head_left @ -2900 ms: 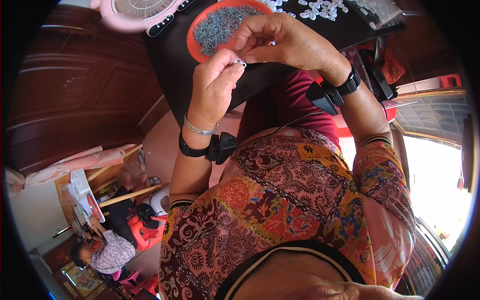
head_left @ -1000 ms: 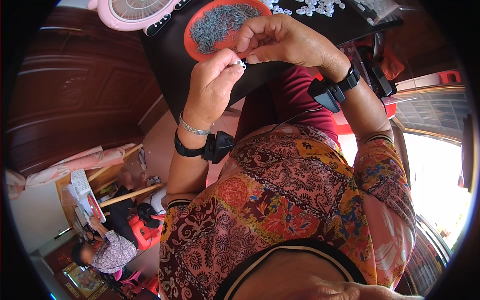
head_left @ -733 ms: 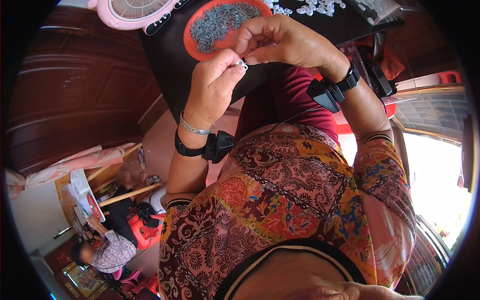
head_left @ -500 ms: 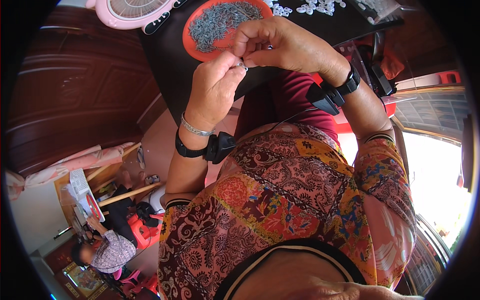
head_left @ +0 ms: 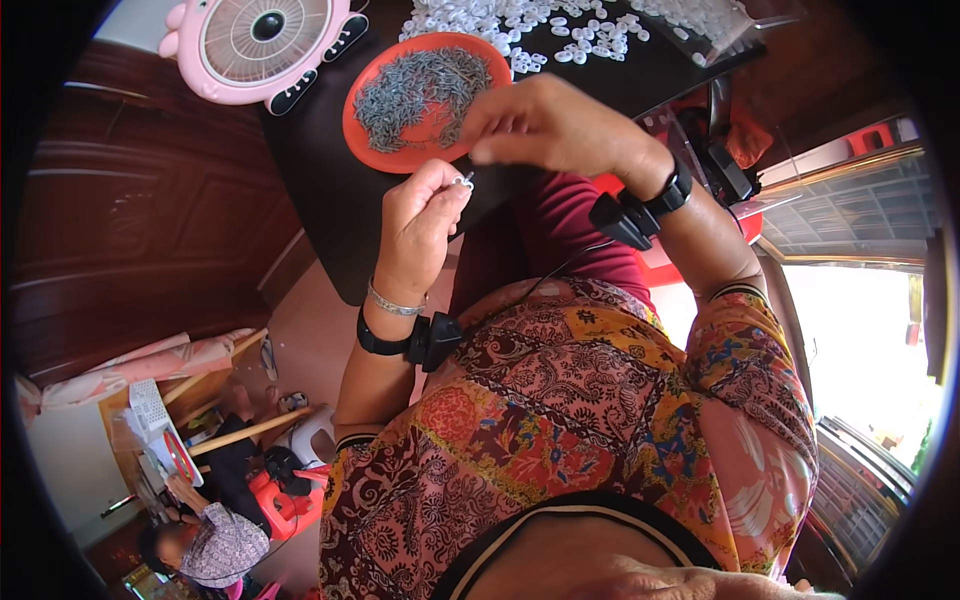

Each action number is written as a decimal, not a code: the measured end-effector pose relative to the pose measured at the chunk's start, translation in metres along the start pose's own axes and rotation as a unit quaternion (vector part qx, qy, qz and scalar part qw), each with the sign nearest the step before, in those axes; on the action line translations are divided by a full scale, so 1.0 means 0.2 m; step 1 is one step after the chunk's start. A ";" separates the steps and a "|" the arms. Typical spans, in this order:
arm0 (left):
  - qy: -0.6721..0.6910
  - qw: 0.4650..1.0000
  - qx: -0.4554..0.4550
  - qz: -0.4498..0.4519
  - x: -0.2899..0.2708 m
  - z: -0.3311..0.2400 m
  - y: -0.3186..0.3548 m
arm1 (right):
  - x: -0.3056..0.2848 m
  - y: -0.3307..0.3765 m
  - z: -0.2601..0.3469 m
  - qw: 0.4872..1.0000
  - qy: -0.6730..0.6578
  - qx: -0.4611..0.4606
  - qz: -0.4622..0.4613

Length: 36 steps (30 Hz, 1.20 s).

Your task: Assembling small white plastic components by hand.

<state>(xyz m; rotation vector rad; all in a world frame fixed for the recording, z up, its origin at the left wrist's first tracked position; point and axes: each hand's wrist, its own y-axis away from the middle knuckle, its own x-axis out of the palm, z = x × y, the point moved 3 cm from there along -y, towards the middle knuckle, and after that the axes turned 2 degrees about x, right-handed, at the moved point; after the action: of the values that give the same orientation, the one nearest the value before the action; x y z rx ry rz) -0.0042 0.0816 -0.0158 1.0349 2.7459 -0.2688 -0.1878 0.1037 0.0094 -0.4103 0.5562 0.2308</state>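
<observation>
Between thumb and forefinger, my left hand [head_left: 420,225] pinches a small white plastic piece [head_left: 463,184] with a ring-shaped opening. A thin dark screw-like pin [head_left: 469,176] sticks out of it. My right hand [head_left: 560,130] hovers just right of it, over the near edge of an orange-red plate [head_left: 358,135]. Its fingers are loosely curled and apart from the thumb, slightly smeared by motion, and nothing shows in them. Heaped on the plate are many small grey metal screws [head_left: 400,95].
White plastic pieces [head_left: 590,40] lie scattered across the far part of the black table [head_left: 310,150]. A clear bag [head_left: 700,30] of similar pieces sits at far right, a pink fan [head_left: 265,60] at far left. Another person [head_left: 225,540] sits at lower left beside a red stool [head_left: 285,505].
My hands have come apart: the right has let go of the white piece, while the left still pinches it. The view has shifted, showing more of the fan and scattered pieces.
</observation>
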 end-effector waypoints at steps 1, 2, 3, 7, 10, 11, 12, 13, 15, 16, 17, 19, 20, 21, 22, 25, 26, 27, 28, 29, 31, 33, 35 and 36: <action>0.033 0.999 -0.013 -0.014 0.01 0.00 0.01 | -0.06 0.02 -0.04 0.998 0.055 0.026 -0.035; 0.036 0.999 -0.013 -0.015 0.01 0.01 0.01 | -0.14 0.02 -0.06 0.989 0.102 0.063 -0.089; 0.079 0.996 -0.022 -0.025 0.02 0.02 0.02 | -0.22 0.04 -0.13 0.973 0.179 0.080 -0.121; 0.159 0.985 -0.046 -0.045 0.02 0.08 0.02 | -0.42 0.04 -0.28 0.914 0.382 0.066 -0.122; 0.178 0.981 -0.058 -0.059 0.02 0.10 0.02 | -0.42 0.03 -0.38 0.890 0.441 0.053 -0.102; 0.178 0.981 -0.057 -0.058 0.02 0.10 0.01 | -0.42 0.03 -0.41 0.890 0.441 0.053 -0.102; 0.179 0.980 -0.058 -0.058 0.02 0.10 0.01 | -0.40 0.02 -0.45 0.887 0.451 0.057 -0.082; 0.179 0.980 -0.059 -0.057 0.02 0.10 0.01 | -0.39 0.01 -0.48 0.884 0.460 0.061 -0.061; 0.179 0.981 -0.059 -0.055 0.01 0.10 0.01 | -0.37 -0.02 -0.51 0.874 0.476 0.076 -0.053; 0.180 0.981 -0.060 -0.051 0.01 0.10 0.01 | -0.37 -0.03 -0.52 0.864 0.492 0.092 -0.045; 0.179 0.981 -0.061 -0.052 0.02 0.10 0.02 | -0.37 -0.03 -0.54 0.865 0.492 0.091 -0.045; 0.193 0.978 -0.062 -0.052 0.02 0.09 0.01 | -0.38 -0.05 -0.53 0.890 0.447 0.039 -0.076; 0.192 0.978 -0.062 -0.051 0.02 0.08 0.01 | -0.38 -0.04 -0.52 0.891 0.447 0.040 -0.076; 0.199 0.977 -0.061 -0.054 0.02 0.08 0.01 | -0.40 -0.05 -0.42 0.932 0.332 0.081 -0.122; 0.205 0.975 -0.059 -0.056 0.02 0.07 0.01 | -0.40 -0.05 -0.35 0.956 0.212 0.121 -0.165; 0.220 0.973 -0.046 -0.052 0.04 0.04 -0.02 | -0.34 -0.01 -0.26 0.952 -0.112 0.232 -0.165; 0.219 0.973 -0.048 -0.054 0.04 0.03 -0.02 | -0.30 0.01 -0.25 0.952 -0.115 0.232 -0.163; 0.215 0.975 -0.043 -0.039 0.05 0.02 -0.03 | -0.25 0.02 -0.23 0.957 -0.172 0.191 -0.136; 0.210 0.977 -0.038 -0.025 0.06 0.01 -0.03 | -0.20 0.04 -0.21 0.956 -0.228 0.150 -0.108; 0.207 0.977 -0.033 -0.028 0.07 0.00 -0.04 | -0.15 0.05 -0.18 0.946 -0.287 0.111 -0.099; 0.206 0.977 -0.025 -0.050 0.10 0.00 -0.05 | -0.07 0.07 -0.16 0.932 -0.329 0.116 -0.098; 0.214 0.974 -0.005 -0.075 0.11 0.01 -0.05 | 0.01 0.09 -0.16 0.912 -0.382 0.114 -0.098; 0.209 0.974 -0.008 -0.083 0.12 0.02 -0.04 | 0.09 0.10 -0.16 0.894 -0.419 0.112 -0.112; 0.206 0.974 -0.008 -0.090 0.13 0.02 -0.03 | 0.12 0.11 -0.16 0.876 -0.451 0.110 -0.127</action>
<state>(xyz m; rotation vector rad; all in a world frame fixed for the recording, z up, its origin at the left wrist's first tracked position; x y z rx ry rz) -0.0265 0.0915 -0.0257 0.9259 3.2149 -0.0588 -0.1902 0.1129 -0.0347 -0.1143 -0.3956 0.0823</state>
